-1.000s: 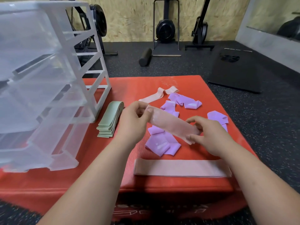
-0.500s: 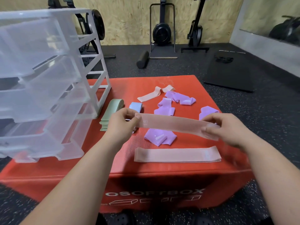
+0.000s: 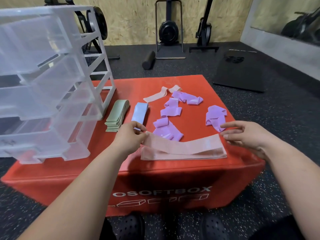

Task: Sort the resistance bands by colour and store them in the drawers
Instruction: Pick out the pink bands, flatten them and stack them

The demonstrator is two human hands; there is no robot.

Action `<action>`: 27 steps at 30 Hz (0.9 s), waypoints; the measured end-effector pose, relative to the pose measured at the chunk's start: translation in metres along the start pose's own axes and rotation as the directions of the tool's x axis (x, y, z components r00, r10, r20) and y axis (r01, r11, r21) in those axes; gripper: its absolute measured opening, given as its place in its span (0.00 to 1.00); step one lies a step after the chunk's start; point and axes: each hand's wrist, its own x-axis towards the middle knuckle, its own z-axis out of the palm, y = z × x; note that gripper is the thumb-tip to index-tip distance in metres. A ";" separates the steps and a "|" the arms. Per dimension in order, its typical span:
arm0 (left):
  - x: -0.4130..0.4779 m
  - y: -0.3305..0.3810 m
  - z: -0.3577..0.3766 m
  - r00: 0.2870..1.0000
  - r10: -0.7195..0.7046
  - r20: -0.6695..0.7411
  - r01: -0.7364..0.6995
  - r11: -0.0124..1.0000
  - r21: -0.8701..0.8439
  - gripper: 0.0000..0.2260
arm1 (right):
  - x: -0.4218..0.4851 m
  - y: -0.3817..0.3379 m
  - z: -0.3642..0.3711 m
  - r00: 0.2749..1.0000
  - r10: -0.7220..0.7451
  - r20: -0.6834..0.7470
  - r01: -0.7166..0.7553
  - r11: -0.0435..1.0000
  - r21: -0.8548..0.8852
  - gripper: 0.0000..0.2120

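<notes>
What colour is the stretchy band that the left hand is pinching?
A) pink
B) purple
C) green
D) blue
A: the left hand pinches one end of the pink band, which drapes over a second pink band on the red box.

Bright, even overhead light — soft arm shadows on red box (image 3: 164, 177) at 6 o'clock. Fisheye bowing at 9 o'clock (drawer unit (image 3: 52, 84) leans). Slight motion blur on right hand (image 3: 245, 135).
</notes>
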 end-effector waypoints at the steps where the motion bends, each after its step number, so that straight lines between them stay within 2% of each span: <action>1: -0.002 -0.001 0.000 1.000 -0.010 0.005 0.010 1.000 0.005 0.03 | 0.001 0.002 0.000 1.000 -0.004 -0.023 0.003 0.999 -0.034 0.18; 7: -0.010 -0.007 -0.002 1.000 -0.020 0.007 0.019 0.994 0.104 0.03 | 0.001 0.012 0.006 0.993 -0.080 -0.082 0.048 0.942 -0.332 0.15; 10: -0.011 -0.009 -0.003 1.000 -0.007 0.000 0.007 0.986 0.165 0.03 | 0.000 0.011 0.014 0.977 -0.199 -0.070 0.109 0.760 -0.640 0.08; 13: -0.012 -0.010 -0.004 1.000 0.001 -0.015 0.002 0.982 0.187 0.04 | -0.002 0.007 0.028 0.961 -0.270 -0.056 0.130 0.624 -0.771 0.04; 19: -0.011 -0.012 -0.005 1.000 0.016 -0.022 -0.011 0.976 0.216 0.04 | 0.002 0.011 0.047 0.981 -0.140 -0.133 -0.056 0.454 -0.889 0.10; 22: -0.010 -0.012 -0.006 0.999 0.024 -0.026 -0.018 0.976 0.218 0.04 | 0.008 0.012 0.047 0.987 -0.082 -0.136 -0.078 0.497 -0.864 0.10; 27: -0.011 -0.009 -0.009 0.999 0.011 -0.039 -0.003 0.982 0.190 0.03 | 0.010 0.003 0.041 0.991 -0.044 -0.127 -0.058 0.715 -0.697 0.08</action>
